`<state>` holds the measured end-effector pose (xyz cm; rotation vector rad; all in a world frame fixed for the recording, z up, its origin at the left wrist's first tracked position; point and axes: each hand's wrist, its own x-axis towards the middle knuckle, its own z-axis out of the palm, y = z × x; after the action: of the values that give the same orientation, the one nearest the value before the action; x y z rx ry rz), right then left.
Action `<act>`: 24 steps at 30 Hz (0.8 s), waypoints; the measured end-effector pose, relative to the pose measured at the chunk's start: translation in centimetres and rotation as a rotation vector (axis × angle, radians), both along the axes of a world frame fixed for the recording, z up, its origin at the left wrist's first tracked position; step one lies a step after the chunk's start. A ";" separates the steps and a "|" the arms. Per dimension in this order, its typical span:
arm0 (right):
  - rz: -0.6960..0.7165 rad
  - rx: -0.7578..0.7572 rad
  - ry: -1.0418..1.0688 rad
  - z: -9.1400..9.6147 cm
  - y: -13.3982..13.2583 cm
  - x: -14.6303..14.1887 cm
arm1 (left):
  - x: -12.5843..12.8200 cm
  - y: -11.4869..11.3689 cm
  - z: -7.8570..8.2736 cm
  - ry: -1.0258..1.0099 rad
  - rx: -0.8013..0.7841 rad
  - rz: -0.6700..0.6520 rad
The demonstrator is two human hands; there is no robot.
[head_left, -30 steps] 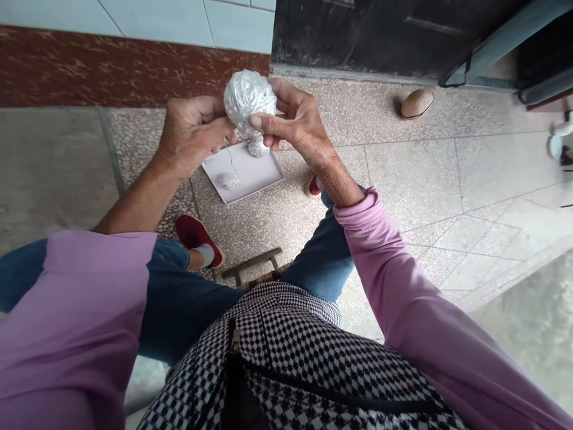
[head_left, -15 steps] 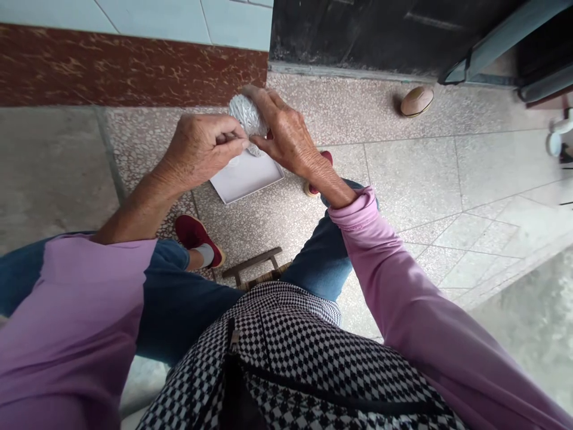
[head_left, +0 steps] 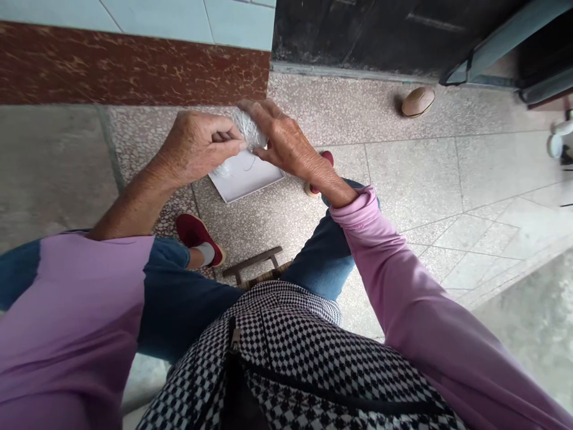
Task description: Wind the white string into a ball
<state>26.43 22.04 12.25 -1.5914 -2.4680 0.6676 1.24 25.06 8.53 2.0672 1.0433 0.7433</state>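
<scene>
A ball of white, shiny string (head_left: 251,132) is in my right hand (head_left: 289,140), whose fingers curve over its far side with the thumb below. Against the ball's left side, my left hand (head_left: 197,143) is closed in a pinch at the string; the strand between its fingertips is too fine to see clearly. Below both hands a shallow white box tray (head_left: 250,185) lies on the floor. Some loose whitish strands (head_left: 222,171) show under my left hand, and a thin curled strand shows over the tray.
My feet in red shoes (head_left: 192,230) stand on either side of the tray. Part of a low wooden stool (head_left: 255,261) shows between my legs. A tiled wall (head_left: 156,21) and a dark door (head_left: 358,36) stand ahead. A rounded pinkish-brown object (head_left: 418,101) lies by the door.
The ball of string has turned in my right hand. A thin curled strand now shows over the tray. My left hand has shifted slightly left and stays pinched.
</scene>
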 end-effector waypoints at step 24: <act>0.047 -0.181 0.523 2.2 -0.8 0.1 | 1.1 3.4 -3.0 -0.680 -0.542 0.114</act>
<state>26.49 21.27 14.47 -1.2079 -2.1064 1.1707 2.38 28.45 5.49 1.1722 0.8415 0.9934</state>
